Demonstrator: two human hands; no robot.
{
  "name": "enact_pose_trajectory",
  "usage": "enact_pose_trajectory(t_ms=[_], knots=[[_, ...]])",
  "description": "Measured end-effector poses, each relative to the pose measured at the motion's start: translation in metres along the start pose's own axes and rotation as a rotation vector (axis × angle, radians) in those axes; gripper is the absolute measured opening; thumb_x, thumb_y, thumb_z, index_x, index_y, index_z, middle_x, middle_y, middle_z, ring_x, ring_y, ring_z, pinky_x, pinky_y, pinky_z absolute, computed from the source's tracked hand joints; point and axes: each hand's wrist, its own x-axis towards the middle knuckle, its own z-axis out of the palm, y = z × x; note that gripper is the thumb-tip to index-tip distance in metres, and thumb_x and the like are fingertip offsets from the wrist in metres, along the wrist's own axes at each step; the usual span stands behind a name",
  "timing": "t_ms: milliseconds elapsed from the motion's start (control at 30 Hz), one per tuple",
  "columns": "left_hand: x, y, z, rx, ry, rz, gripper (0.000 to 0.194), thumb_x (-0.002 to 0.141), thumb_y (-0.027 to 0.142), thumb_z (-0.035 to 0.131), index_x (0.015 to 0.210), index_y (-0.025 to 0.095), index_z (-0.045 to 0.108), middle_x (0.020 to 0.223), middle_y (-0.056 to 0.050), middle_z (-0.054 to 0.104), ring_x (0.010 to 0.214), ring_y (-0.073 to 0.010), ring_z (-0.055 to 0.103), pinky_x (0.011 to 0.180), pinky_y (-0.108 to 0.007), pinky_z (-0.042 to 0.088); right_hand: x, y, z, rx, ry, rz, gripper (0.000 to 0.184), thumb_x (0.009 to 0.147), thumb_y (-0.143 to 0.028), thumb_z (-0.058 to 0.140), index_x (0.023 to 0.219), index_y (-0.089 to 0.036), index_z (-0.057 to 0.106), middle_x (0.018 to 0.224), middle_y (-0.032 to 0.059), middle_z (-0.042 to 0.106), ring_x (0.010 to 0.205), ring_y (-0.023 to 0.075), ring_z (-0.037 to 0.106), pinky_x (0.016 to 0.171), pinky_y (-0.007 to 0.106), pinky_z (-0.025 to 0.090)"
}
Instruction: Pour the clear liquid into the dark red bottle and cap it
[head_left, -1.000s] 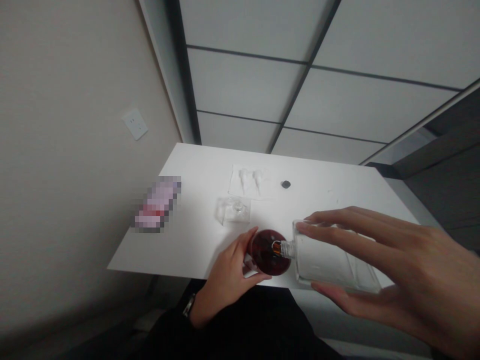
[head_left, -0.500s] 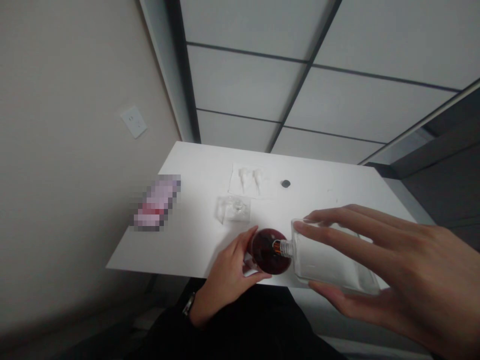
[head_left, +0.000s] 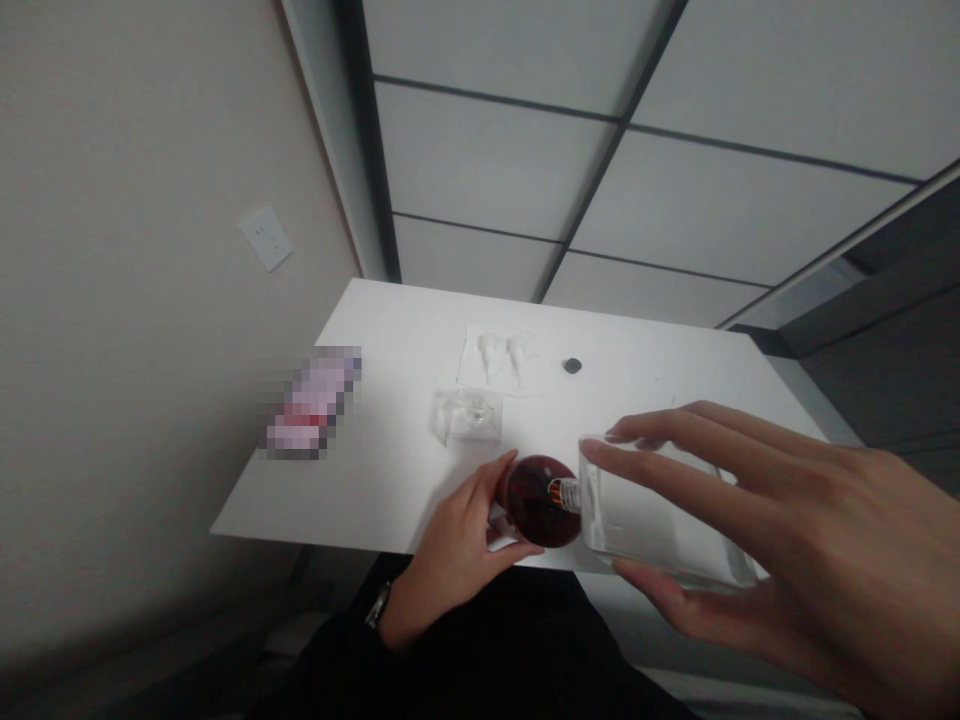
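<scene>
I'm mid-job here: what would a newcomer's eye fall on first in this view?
Probably the clear, rectangular glass bottle, tipped sideways in the right hand, its threaded neck over the round, dark-red vessel that the left hand holds near the front edge of the white rectangular table. Next, the pixelated pink-and-red object stands out at the table's left side.

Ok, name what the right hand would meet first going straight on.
Likely the dark red container in the left hand; the neck of the clear bottle overlaps it here, though depth is unclear.
</scene>
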Motion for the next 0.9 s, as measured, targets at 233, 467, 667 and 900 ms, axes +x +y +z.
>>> enact_pose_trajectory(t_ms=[233,467,667,900], knots=[[0.000,-0.001,0.000,0.042,-0.001,0.025,0.091,0.081,0.029,0.093,0.158,0.036,0.044,0.158,-0.008,0.060,0.143,-0.0334,0.061,0.122,-0.057,0.049,0.002,-0.003,-0.001,-0.041,-0.046,0.005,0.039,0.100,-0.035,0.052,0.137,-0.026,0.061,0.119,0.0091,0.074,0.094,0.0268,0.074,0.058,0.035,0.052],[0.001,0.000,-0.001,0.037,0.002,0.025,0.091,0.081,0.027,0.093,0.157,0.037,0.044,0.156,-0.007,0.062,0.140,-0.0322,0.063,0.120,-0.056,0.051,0.005,-0.002,-0.002,-0.054,-0.045,-0.014,0.039,0.099,-0.033,0.051,0.136,-0.026,0.061,0.118,0.0085,0.074,0.091,0.0261,0.073,0.057,0.034,0.051],[0.001,0.001,-0.001,0.027,0.000,0.017,0.089,0.081,0.030,0.092,0.157,0.035,0.046,0.156,-0.009,0.062,0.140,-0.0335,0.063,0.120,-0.056,0.052,0.010,-0.004,-0.003,-0.040,-0.026,-0.021,0.037,0.094,-0.031,0.057,0.130,-0.024,0.064,0.111,0.0087,0.075,0.082,0.0241,0.071,0.055,0.031,0.046],[0.002,0.006,-0.003,0.036,-0.005,-0.011,0.086,0.081,0.029,0.092,0.155,0.034,0.047,0.155,-0.008,0.062,0.141,-0.0321,0.062,0.120,-0.055,0.051,0.013,-0.007,-0.006,-0.036,-0.063,-0.014,0.036,0.092,-0.029,0.060,0.127,-0.023,0.067,0.109,0.0089,0.074,0.080,0.0248,0.071,0.055,0.032,0.045]])
